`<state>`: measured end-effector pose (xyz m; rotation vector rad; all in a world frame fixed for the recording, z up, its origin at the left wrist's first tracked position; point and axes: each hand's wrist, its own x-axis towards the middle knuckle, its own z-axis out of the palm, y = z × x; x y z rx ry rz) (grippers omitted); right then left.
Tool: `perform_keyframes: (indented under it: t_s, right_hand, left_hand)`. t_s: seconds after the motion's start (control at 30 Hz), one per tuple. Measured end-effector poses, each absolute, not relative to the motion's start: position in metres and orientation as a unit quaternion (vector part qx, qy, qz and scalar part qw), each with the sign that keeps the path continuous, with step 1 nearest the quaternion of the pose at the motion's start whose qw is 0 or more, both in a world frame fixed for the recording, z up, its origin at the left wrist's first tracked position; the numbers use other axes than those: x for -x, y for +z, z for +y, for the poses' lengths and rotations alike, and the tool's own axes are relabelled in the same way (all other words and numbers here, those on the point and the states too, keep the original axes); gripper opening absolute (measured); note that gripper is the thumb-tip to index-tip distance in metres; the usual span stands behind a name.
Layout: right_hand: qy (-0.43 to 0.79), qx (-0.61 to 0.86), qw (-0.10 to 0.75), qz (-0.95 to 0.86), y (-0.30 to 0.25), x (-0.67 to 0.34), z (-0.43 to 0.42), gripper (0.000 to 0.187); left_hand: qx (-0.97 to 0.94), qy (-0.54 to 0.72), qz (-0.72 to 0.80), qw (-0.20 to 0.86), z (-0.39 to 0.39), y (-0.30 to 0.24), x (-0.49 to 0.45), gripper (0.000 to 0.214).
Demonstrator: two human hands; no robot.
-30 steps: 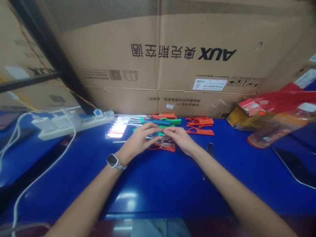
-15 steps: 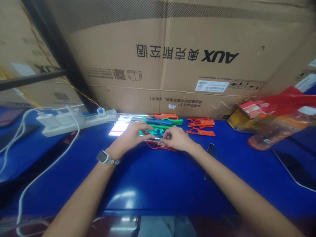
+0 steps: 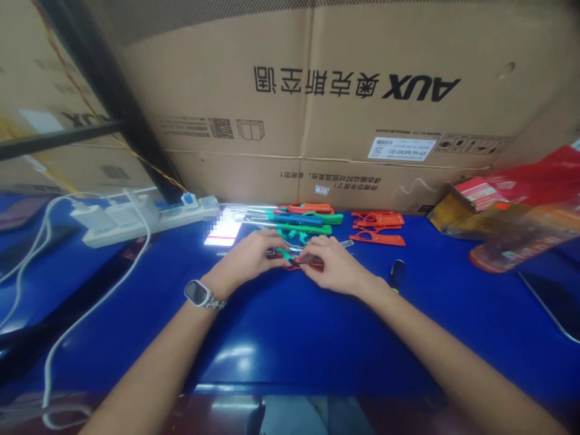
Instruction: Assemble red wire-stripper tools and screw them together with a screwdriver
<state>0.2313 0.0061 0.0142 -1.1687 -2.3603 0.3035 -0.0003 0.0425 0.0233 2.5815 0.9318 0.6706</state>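
My left hand (image 3: 249, 258) and right hand (image 3: 333, 266) face each other low over the blue surface (image 3: 272, 344), the fingers of both bent inward. Between their fingertips lies an orange lighter shell (image 3: 318, 264), partly covered; its long axis seems to run from left to right, and my right hand is nearer to it. A small green piece (image 3: 284, 254) is at my left fingertips. Whether the 2 hands really grip, I cannot tell. Just beyond is a blue lighter (image 3: 292, 220).

This looks like a small workshop corner: bright plastic shells (image 3: 383, 240), a dark-handled tool (image 3: 397, 273) and a power strip (image 3: 97, 237) share a blue bench (image 3: 299, 338) before an appliance carton (image 3: 344, 121).
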Motion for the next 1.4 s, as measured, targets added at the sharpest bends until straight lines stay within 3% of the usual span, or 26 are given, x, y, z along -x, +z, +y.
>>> perform_keyframes:
  t_s: [0.17, 0.5, 0.87, 1.07, 1.2, 1.3, 1.4]
  right_hand:
    - [0.129, 0.431, 0.233, -0.862, 0.009, -0.226, 0.001, 0.014]
    - [0.287, 0.434, 0.364, -0.772, 0.005, -0.223, 0.007, 0.018]
    - [0.288, 0.437, 0.403, -0.751, 0.010, -0.220, 0.004, 0.015]
    - [0.347, 0.410, 0.412, -0.736, 0.008, -0.220, 0.007, 0.020]
    - [0.278, 0.427, 0.374, -0.775, 0.011, -0.230, 0.009, 0.015]
    - [0.159, 0.444, 0.315, -0.824, 0.013, -0.239, 0.008, 0.011]
    - [0.121, 0.442, 0.249, -0.853, 0.012, -0.241, 0.007, 0.010]
  left_hand:
    - [-0.898, 0.251, 0.318, 0.171, 0.045, 0.019, -0.004, 0.016]
    - [-0.849, 0.286, 0.325, 0.303, 0.041, 0.019, -0.010, 0.022]
    - [-0.847, 0.312, 0.333, 0.274, 0.034, 0.022, -0.017, 0.025]
    - [-0.848, 0.315, 0.332, 0.267, 0.037, 0.021, -0.015, 0.012]
    - [-0.860, 0.299, 0.327, 0.253, 0.041, 0.024, -0.007, 0.011]
    - [-0.879, 0.287, 0.318, 0.212, 0.043, 0.023, -0.003, 0.018]
    - [-0.893, 0.262, 0.310, 0.195, 0.046, 0.018, -0.002, 0.023]
